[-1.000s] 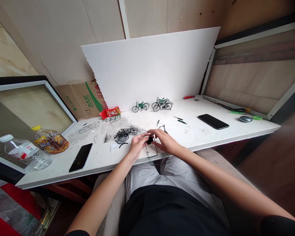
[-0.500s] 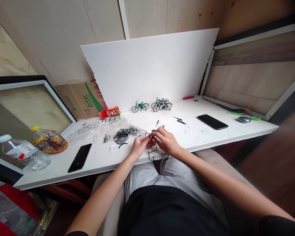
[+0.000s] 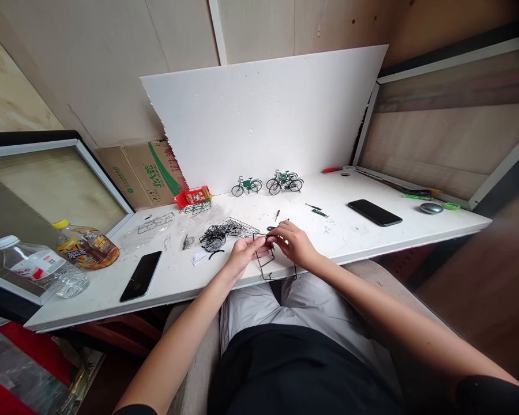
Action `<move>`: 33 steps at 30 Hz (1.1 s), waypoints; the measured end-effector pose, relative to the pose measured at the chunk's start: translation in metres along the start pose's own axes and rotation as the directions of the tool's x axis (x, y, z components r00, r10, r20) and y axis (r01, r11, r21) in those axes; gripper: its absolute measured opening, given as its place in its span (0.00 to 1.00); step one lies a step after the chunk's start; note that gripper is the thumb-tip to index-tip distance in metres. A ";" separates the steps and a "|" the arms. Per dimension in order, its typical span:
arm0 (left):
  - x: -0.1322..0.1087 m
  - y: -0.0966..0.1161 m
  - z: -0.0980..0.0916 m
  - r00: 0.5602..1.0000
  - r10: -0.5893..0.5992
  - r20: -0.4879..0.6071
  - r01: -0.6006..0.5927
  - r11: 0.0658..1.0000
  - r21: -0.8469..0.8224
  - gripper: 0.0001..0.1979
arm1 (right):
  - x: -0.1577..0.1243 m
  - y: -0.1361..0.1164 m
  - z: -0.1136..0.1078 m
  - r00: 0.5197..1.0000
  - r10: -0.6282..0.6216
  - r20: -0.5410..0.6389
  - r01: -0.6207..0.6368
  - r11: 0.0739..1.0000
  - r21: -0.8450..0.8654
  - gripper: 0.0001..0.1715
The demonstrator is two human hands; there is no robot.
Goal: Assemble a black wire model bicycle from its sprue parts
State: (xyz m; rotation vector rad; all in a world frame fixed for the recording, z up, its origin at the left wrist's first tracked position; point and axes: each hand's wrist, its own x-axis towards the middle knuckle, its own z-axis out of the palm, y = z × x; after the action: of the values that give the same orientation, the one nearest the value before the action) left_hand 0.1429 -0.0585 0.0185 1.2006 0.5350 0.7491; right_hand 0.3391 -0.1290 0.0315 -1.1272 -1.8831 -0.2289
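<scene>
The thin black frame [image 3: 267, 263] hangs between my two hands, its lower bars just below the fingertips and over the near edge of the table [image 3: 350, 245]. My left hand [image 3: 244, 256] has thumb and fingers pinched together on its upper part; my right hand [image 3: 296, 245] is clamped there too, fingertips bent in, though what tiny piece they work at I can't make out from here. I take the step as close finger work on that upper part, and I'd say it calls for a firm left pinch while the right fingertips press or twist gently, since such slim bars look easy to snap. Just beyond my left hand lies a heap of black parts [image 3: 220, 235]; straight ahead of both hands stand small bicycles [image 3: 246, 186]. As for containers, all sit left of my left hand: a red packet [image 3: 194, 196], its contents hidden from me; farther off, a cardboard box [image 3: 138, 176], inside unseen; a yellow-capped bottle [image 3: 89, 246], seemingly with brown drink; and outermost a white-capped clear bottle [image 3: 43, 265], where I can't tell if any liquid remains.
</scene>
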 end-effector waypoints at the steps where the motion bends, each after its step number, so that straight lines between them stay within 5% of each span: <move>1: 0.000 0.000 0.000 1.000 -0.001 0.000 0.001 1.000 0.004 0.24 | 0.000 0.000 0.001 0.999 0.032 -0.002 -0.032 0.999 0.015 0.09; 8: 0.000 -0.006 0.003 0.990 0.121 -0.076 -0.118 0.992 0.048 0.27 | 0.000 -0.002 0.004 0.950 0.312 0.000 -0.306 0.932 0.193 0.12; 15: -0.004 -0.003 0.008 0.995 0.087 -0.046 -0.083 0.994 0.071 0.29 | 0.004 -0.003 0.002 0.941 0.336 -0.040 -0.328 0.934 0.139 0.12; 23: -0.001 -0.006 0.005 0.987 0.104 -0.120 -0.101 0.994 0.031 0.30 | 0.002 0.000 -0.003 0.998 0.044 -0.037 -0.043 0.999 0.032 0.13; 33: -0.002 -0.004 0.005 0.992 0.103 -0.068 -0.099 0.993 0.058 0.33 | -0.005 0.006 0.002 0.998 -0.015 0.054 0.019 0.998 -0.065 0.15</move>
State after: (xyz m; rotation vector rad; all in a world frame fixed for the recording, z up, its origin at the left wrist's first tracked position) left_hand 0.1461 -0.0635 0.0159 1.2626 0.5598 0.8706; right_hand 0.3440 -0.1273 0.0252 -1.1718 -1.9457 -0.2741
